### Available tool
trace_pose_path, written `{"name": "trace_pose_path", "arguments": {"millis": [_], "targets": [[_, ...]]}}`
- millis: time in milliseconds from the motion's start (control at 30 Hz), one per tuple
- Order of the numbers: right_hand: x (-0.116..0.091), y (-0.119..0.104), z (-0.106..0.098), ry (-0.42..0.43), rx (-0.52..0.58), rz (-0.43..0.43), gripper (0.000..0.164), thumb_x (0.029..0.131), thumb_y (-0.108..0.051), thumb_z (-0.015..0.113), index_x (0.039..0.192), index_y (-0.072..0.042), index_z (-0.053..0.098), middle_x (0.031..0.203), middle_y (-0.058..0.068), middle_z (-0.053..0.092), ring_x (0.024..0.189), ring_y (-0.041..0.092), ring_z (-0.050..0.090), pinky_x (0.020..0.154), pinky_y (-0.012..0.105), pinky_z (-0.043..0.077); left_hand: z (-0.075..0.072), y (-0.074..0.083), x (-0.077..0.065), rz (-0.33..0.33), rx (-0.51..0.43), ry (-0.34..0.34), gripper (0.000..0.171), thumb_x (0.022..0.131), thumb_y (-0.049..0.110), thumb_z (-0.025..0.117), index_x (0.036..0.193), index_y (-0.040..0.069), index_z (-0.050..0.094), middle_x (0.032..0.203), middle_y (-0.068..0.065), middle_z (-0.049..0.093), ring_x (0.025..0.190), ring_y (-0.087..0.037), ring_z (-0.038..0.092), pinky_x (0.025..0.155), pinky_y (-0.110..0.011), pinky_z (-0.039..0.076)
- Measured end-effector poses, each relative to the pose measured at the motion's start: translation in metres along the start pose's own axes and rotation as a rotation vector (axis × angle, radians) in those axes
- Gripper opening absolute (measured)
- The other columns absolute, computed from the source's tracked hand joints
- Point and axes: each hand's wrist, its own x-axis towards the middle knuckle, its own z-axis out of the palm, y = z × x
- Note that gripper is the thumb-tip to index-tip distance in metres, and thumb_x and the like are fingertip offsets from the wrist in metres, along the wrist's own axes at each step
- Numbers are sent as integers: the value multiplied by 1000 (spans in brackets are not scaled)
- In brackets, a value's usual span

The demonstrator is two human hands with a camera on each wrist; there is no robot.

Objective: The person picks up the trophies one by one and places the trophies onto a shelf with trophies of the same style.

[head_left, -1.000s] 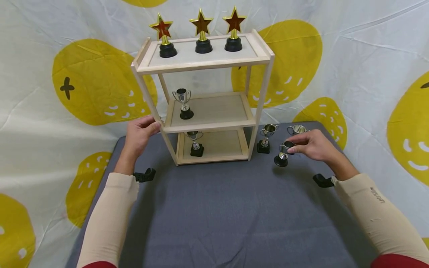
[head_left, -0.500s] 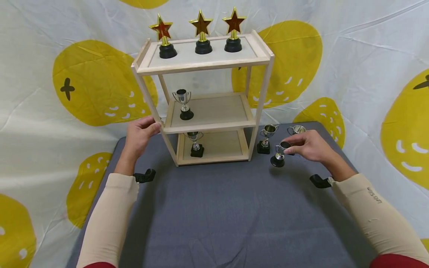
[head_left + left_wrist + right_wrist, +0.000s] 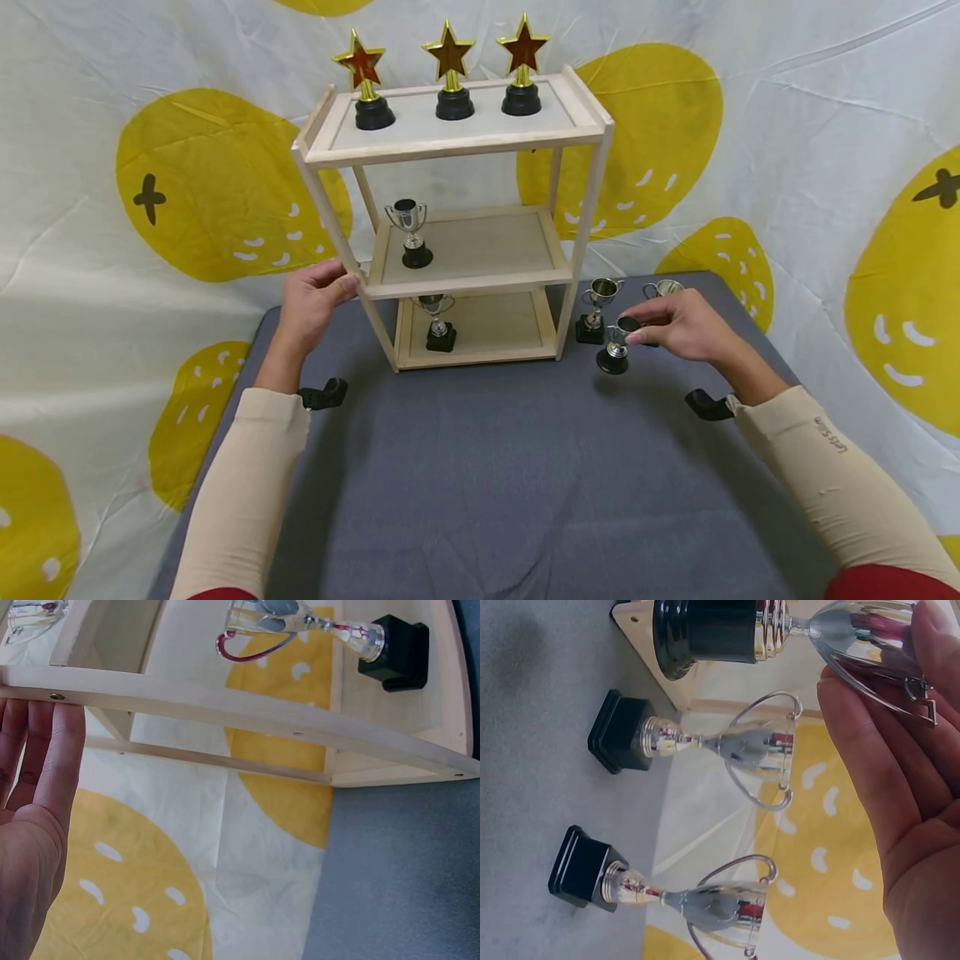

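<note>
Grey cloth tabletop [image 3: 480, 467]: the right hand [image 3: 686, 327] holds a silver trophy [image 3: 618, 340] just right of the wooden shelf [image 3: 457, 150].
Fingers and thumb pinch its shiny bowl, round black base down, long axis leaning slightly; the left hand [image 3: 311, 304], across the shelf, grips the pale left post [image 3: 328, 212]. Two square-based cups [image 3: 657, 736] stand farther back, before a yellow fruit-print backdrop [image 3: 225, 187].

The right hand [image 3: 686, 327], right of centre in the head view, partly hides a rear silver trophy [image 3: 666, 288]. The left wrist view's left edge crops the left hand [image 3: 34, 825]; the right wrist view's top edge crops the held trophy [image 3: 720, 630].
</note>
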Motion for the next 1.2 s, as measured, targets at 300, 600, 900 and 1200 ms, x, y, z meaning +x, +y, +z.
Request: {"name": "trace_pose_path", "arguments": {"millis": [300, 600, 900, 1200], "targets": [[2, -7, 4, -21, 1, 0, 30, 88, -14, 84, 115, -3, 80, 99, 14, 81, 71, 4, 71, 59, 24, 53, 0, 0, 0, -7, 16, 1, 26, 96, 3, 72, 122, -1, 75, 99, 9, 76, 90, -5, 73, 82, -19, 63], [7, -15, 7, -15, -5, -61, 29, 87, -13, 85, 114, -5, 80, 100, 14, 81, 74, 1, 72, 59, 24, 55, -1, 1, 0, -11, 18, -4, 25, 97, 4, 72, 121, 2, 76, 98, 9, 76, 90, -5, 74, 82, -19, 63], [10, -17, 9, -8, -21, -96, 27, 87, -12, 85, 112, -4, 81, 99, 14, 81, 73, 3, 72, 60, 24, 56, 1, 0, 1, -34, 53, -2, 40, 98, 5, 70, 133, -13, 64, 100, 13, 74, 92, -2, 72, 82, -17, 62], [14, -24, 10, -7, -11, -119, 27, 87, -10, 84, 113, -3, 80, 98, 15, 81, 71, 0, 69, 58, 23, 53, 0, 0, 1, -33, 57, -12, 41, 99, 7, 70, 133, -14, 63, 100, 12, 74, 93, -3, 72, 84, -18, 62]]}}
